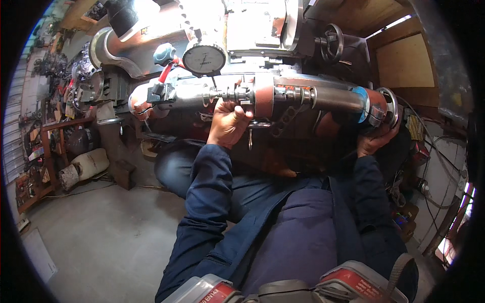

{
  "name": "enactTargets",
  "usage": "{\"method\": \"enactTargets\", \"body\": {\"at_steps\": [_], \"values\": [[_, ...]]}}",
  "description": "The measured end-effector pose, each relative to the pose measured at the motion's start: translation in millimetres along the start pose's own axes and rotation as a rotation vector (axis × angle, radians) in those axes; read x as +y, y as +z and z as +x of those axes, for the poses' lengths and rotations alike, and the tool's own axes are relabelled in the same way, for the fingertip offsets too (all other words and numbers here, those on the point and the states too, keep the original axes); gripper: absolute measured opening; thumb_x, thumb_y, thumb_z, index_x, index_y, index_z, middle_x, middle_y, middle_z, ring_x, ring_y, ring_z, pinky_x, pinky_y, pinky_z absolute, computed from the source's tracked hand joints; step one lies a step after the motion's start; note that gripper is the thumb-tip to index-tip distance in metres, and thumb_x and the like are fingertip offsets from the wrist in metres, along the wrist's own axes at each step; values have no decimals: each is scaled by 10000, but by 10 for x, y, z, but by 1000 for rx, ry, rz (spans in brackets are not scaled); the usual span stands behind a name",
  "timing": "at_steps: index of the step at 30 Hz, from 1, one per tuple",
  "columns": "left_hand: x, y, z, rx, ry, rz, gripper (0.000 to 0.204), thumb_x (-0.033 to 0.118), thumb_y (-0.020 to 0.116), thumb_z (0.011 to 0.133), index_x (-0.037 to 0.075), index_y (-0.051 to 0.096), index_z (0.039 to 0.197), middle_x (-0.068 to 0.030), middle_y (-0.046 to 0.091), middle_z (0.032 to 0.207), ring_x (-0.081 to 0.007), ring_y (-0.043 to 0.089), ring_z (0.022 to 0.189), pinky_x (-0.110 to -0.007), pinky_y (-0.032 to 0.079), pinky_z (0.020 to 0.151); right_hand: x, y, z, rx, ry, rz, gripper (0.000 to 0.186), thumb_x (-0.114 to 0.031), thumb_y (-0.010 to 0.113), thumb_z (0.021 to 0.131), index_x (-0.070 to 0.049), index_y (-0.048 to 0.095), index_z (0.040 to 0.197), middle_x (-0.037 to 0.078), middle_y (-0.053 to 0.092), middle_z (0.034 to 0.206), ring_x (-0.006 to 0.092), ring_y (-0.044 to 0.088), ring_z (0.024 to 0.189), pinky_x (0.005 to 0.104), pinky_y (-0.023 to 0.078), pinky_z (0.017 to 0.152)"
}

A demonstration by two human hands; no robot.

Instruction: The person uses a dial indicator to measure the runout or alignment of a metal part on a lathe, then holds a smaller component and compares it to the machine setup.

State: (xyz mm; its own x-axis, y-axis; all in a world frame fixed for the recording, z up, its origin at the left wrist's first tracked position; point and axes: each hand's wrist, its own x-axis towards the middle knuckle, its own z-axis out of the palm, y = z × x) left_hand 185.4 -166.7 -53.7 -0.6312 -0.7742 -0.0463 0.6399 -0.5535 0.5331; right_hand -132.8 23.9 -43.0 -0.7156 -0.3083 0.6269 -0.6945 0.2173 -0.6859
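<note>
A stepped metal shaft with lobes, like a camshaft (pixel 293 94), lies level across the machine between two end supports. My left hand (pixel 230 121) is closed on the shaft from below, left of the reddish-brown collar (pixel 263 96). Its fingertips are partly hidden behind the shaft. Just above, a round dial gauge (pixel 204 59) points its thin stem down to the shaft near my left fingers. A red and blue-grey jointed arm (pixel 165 70) stands beside the gauge. At the right end, my right hand (pixel 375 141) grips the lower rim of a metal handwheel (pixel 391 107).
A black and white lamp (pixel 129 20) hangs at the upper left. Behind the shaft is the machine body with another handwheel (pixel 332 44). A perforated metal bar (pixel 285 121) and a small lever (pixel 250 139) are below the shaft. Cluttered racks (pixel 48 166) line the left wall.
</note>
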Motion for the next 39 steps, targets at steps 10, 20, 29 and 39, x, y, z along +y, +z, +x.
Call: {"method": "enactTargets", "body": {"at_steps": [10,20,29,39], "values": [[-15,-55,-11,-5,-21,-28,494,104,701,864,37,487,1305,-84,636,1162,-146,607,855,-278,501,779,49,-7,-11,22,-33,-28,598,-407,381,1015,86,320,1350,249,513,1253,321,545,1134,416,444,949],[-9,-67,-12,-17,-23,-21,696,72,700,858,28,341,1453,-130,538,1350,-141,578,824,-291,484,779,-24,19,29,27,-63,-49,594,-437,371,1018,68,349,1329,227,537,1203,294,567,1067,403,457,903],[-7,-22,-10,24,-11,-29,229,112,707,866,4,642,1058,-76,681,988,-145,628,796,-264,511,765,-63,7,24,-8,-47,-59,593,-439,355,1022,66,357,1333,226,527,1231,293,550,1105,404,441,944],[9,-12,-12,46,-18,-71,235,105,702,868,19,635,1075,-65,679,1016,-143,641,869,-262,515,765,-56,25,18,24,-11,-18,595,-453,370,1021,59,382,1325,207,532,1235,275,551,1101,387,436,957]]}}
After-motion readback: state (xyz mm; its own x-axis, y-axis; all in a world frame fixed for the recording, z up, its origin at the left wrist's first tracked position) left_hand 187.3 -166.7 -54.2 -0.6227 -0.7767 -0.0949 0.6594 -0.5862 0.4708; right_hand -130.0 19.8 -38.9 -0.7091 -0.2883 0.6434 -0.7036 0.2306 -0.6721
